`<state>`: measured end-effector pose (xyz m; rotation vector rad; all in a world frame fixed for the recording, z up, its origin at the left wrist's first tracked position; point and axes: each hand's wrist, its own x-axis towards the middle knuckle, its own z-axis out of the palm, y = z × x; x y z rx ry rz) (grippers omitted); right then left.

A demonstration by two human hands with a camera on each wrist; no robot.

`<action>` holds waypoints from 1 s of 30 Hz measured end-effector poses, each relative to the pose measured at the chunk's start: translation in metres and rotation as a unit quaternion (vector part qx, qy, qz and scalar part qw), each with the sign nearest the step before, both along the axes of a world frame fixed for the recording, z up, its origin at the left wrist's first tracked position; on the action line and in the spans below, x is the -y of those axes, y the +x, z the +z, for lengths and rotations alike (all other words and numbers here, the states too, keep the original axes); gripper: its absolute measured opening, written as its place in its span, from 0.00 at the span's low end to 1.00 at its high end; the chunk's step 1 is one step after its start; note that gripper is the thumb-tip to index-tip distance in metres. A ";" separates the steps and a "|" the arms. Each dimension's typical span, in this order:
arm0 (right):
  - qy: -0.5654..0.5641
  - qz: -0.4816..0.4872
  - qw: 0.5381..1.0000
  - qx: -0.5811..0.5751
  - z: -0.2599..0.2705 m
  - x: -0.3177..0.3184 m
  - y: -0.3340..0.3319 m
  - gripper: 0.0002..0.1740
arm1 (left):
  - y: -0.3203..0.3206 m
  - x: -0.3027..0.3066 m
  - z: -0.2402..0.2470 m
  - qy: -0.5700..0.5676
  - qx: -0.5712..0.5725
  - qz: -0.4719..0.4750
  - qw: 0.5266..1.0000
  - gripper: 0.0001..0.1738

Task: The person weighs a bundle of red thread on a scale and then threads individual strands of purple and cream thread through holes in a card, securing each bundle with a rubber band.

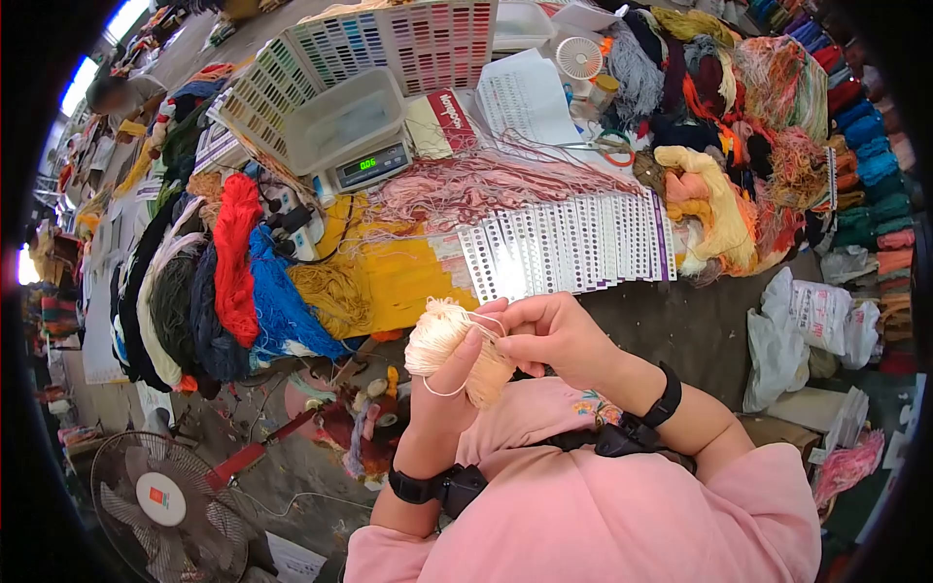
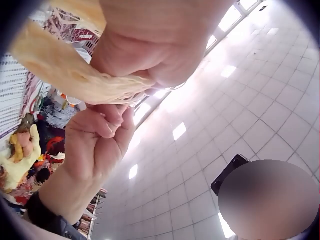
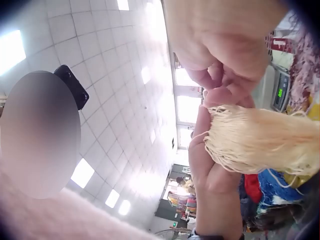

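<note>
In front of the pink shirt, my left hand (image 1: 449, 384) grips a cream skein of yarn (image 1: 437, 335), its thumb laid across the strands. A loose strand loops out past that thumb. My right hand (image 1: 564, 340) is close against the skein's right side, thumb and forefinger pinching a strand of the yarn. In the right wrist view the looped end of the skein (image 3: 265, 140) shows beside the meeting fingertips. The left wrist view shows the skein (image 2: 65, 70) stretched out from under the left hand (image 2: 145, 40), with the right hand (image 2: 95, 145) just below.
Behind the hands a table carries punched white cards (image 1: 569, 248), pink yarn (image 1: 505, 185), a digital scale (image 1: 374, 165) with a plastic tub (image 1: 345, 117), and scissors (image 1: 614, 148). Coloured skeins (image 1: 238, 262) hang at the left. A floor fan (image 1: 160, 500) stands lower left.
</note>
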<state>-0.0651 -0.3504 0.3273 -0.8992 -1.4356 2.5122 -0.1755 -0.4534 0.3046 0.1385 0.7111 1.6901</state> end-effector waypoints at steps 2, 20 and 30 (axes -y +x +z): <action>-0.018 -0.049 0.998 -0.020 0.002 0.002 -0.001 0.03 | 0.002 -0.003 0.002 -0.008 -0.005 0.006 1.000 0.16; 0.010 -0.050 0.999 -0.014 -0.002 0.000 0.002 0.06 | 0.008 -0.010 -0.003 -0.037 0.008 -0.003 0.999 0.15; -0.069 -0.037 0.996 -0.035 0.003 -0.007 0.003 0.09 | 0.007 -0.008 -0.002 0.004 0.086 0.016 0.996 0.16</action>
